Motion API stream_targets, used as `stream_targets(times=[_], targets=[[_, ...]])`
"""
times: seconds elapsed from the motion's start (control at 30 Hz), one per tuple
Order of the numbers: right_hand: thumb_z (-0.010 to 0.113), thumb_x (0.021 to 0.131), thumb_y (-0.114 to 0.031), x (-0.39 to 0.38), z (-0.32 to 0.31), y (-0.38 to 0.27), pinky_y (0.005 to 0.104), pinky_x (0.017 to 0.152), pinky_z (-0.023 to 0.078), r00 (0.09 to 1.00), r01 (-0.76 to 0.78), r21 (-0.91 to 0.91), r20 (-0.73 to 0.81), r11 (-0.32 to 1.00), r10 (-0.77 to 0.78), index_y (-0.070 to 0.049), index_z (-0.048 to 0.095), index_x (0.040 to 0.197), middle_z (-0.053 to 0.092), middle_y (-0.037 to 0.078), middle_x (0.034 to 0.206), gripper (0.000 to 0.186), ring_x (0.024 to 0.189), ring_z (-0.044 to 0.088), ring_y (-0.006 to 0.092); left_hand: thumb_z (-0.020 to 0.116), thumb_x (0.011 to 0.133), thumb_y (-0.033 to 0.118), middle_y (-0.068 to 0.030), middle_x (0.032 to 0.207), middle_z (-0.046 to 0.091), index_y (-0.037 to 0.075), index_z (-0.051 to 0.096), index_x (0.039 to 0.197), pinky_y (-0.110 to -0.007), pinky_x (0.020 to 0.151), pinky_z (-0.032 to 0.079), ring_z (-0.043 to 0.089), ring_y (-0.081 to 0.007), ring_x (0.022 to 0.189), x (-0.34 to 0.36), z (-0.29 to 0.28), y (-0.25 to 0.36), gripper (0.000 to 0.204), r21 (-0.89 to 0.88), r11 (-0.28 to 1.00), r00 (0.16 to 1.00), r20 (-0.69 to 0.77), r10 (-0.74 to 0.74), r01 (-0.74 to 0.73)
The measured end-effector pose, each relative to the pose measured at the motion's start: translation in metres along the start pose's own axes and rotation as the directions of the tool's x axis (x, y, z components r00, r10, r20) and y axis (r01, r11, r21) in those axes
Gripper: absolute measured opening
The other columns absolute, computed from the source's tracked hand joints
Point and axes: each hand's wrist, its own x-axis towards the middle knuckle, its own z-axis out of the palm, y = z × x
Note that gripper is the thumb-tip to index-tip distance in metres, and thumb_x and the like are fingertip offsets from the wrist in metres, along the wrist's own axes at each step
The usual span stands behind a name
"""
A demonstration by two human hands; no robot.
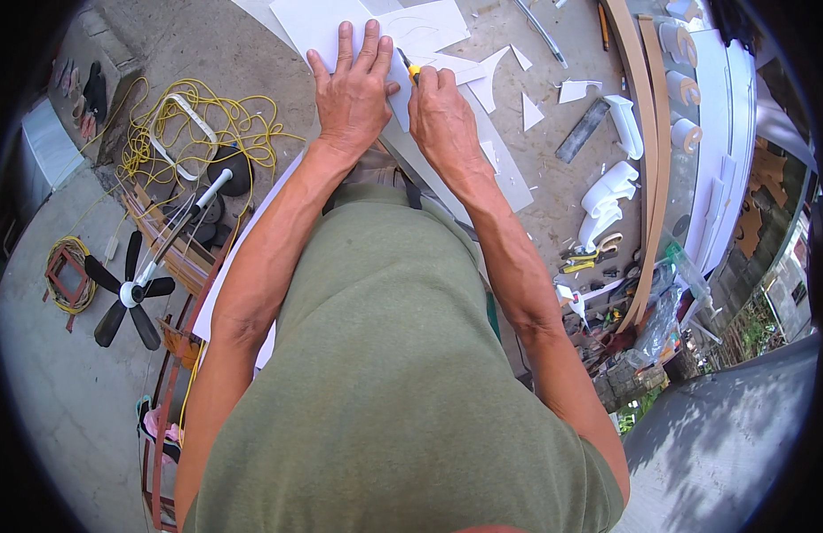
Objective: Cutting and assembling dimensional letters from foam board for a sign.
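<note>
White sheet material [327, 27] is lying flat on a grey, dusty surface [553, 191], and both hands are working on it near the surface's far edge. The left hand [353, 89] is pressing down on the sheet with its palm flat and its fingers [345, 44] spread and pointing away from the person, so the sheet is showing beyond the fingertips and to either side of the hand. The right hand [442, 115] is sitting just beside the left, almost touching it, and is curled closed around a yellow-and-black utility knife [409, 69]; only the tool's front end is sticking out above the knuckles, resting against the sheet in the narrow gap between the two hands. Whether the blade is cutting into the sheet cannot be told.

White offcuts [528, 111], mostly triangular and curved scraps, are lying scattered on the surface to the right of the hands. Farther right, a dark flat bar [582, 131] is lying at an angle, and beside it white curved moulded pieces [611, 191] are sitting near the surface's right edge, along which long brown strips [649, 133] are bending. Yellow-handled pliers [578, 262] are lying near the right edge, closer to the person.

Off the surface's left side, on the concrete floor [56, 391], a tangle of yellow cord [220, 115] is lying loose, and a fan with black blades [129, 298] is lying below it.
</note>
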Motion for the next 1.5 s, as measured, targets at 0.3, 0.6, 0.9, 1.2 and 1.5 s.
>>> stream_targets(times=[0.3, 0.6, 0.9, 1.2, 1.5], targets=[[0.06, 0.092, -0.006, 0.003, -0.01, -0.016, 0.0477, 0.066, 0.058, 0.998, -0.006, -0.104, 0.054, 0.995, 0.011, 0.008, 0.054, 0.103, 0.065, 0.029, 0.094, 0.018, 0.079, 0.071, 0.0424, 0.079, 0.085, 0.019, -0.0133, 0.163, 0.04, 0.004, 0.056, 0.146, -0.081, 0.11, 0.024, 0.029, -0.0392, 0.154, 0.003, 0.002, 0.004, 0.067, 0.0, 1.0, 1.0, 0.02, -0.004, 0.004], [0.061, 0.085, 0.003, 0.0, -0.011, -0.019, 0.0496, 0.066, 0.058, 0.999, -0.029, -0.084, 0.033, 0.996, 0.032, 0.006, 0.053, 0.104, 0.065, 0.028, 0.095, 0.022, 0.077, 0.07, 0.0435, 0.078, 0.084, 0.017, -0.0156, 0.164, 0.039, 0.002, 0.056, 0.146, -0.083, 0.106, 0.027, 0.029, -0.0427, 0.153, 0.003, 0.002, 0.006, 0.067, 0.028, 1.0, 1.0, 0.023, 0.008, -0.009], [0.062, 0.083, 0.004, -0.002, -0.012, -0.021, 0.0496, 0.066, 0.057, 0.998, -0.054, -0.057, 0.037, 0.997, 0.056, 0.005, 0.053, 0.103, 0.065, 0.027, 0.096, 0.022, 0.078, 0.07, 0.0431, 0.075, 0.086, 0.017, -0.0192, 0.163, 0.039, -0.001, 0.055, 0.146, -0.084, 0.105, 0.026, 0.03, -0.0481, 0.152, 0.003, 0.001, 0.007, 0.066, 0.047, 0.999, 0.999, 0.037, 0.016, -0.018], [0.062, 0.095, -0.01, -0.001, -0.011, -0.007, 0.05, 0.067, 0.057, 0.995, -0.063, -0.02, 0.071, 0.998, 0.065, 0.007, 0.054, 0.102, 0.066, 0.027, 0.09, 0.02, 0.079, 0.07, 0.0431, 0.077, 0.086, 0.02, -0.0197, 0.163, 0.038, -0.001, 0.054, 0.146, -0.085, 0.104, 0.027, 0.029, -0.0487, 0.152, 0.004, -0.003, 0.009, 0.068, 0.044, 0.999, 0.997, 0.074, 0.007, -0.011], [0.059, 0.099, -0.013, -0.003, -0.009, 0.005, 0.053, 0.071, 0.052, 0.997, -0.075, 0.101, 0.0, 0.992, 0.075, 0.001, 0.056, 0.109, 0.067, 0.025, 0.092, 0.017, 0.08, 0.066, 0.0445, 0.077, 0.087, 0.021, -0.017, 0.165, 0.036, 0.002, 0.053, 0.148, -0.082, 0.104, 0.032, 0.028, -0.046, 0.153, 0.003, -0.001, 0.007, 0.068, 0.064, 0.998, 0.997, 0.075, 0.012, -0.017]])
